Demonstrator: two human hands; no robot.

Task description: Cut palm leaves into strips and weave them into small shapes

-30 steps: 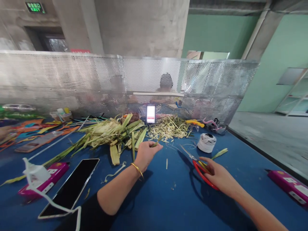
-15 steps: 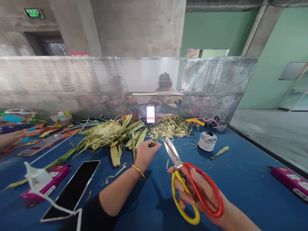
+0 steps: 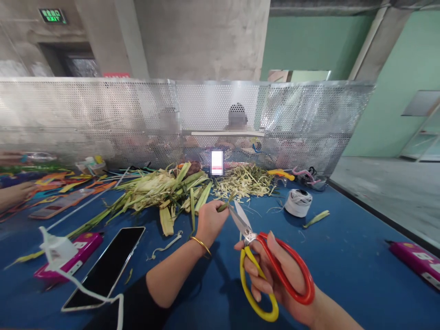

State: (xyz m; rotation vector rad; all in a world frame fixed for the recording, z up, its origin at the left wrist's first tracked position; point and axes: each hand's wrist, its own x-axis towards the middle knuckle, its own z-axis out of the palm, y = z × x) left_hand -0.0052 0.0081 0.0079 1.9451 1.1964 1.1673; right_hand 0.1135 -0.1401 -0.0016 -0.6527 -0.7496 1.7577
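Note:
My left hand is closed in a pinch on a small green leaf strip above the blue table. A gold bangle sits on that wrist. My right hand grips scissors with one red and one yellow handle loop. Their metal blades point up and left, with the tips right at the leaf strip. A heap of long green and pale leaves lies just beyond my left hand. Further right is a pile of thin shredded strips.
A spool of white thread and a loose leaf piece lie to the right. A black phone, a white charger with cable and pink boxes are on the table. People sit behind a perforated metal screen. Another person's hand is at far left.
My right hand picked the scissors up from the table and brought them up to the leaf strip. My left hand stayed nearly still, pinching the strip.

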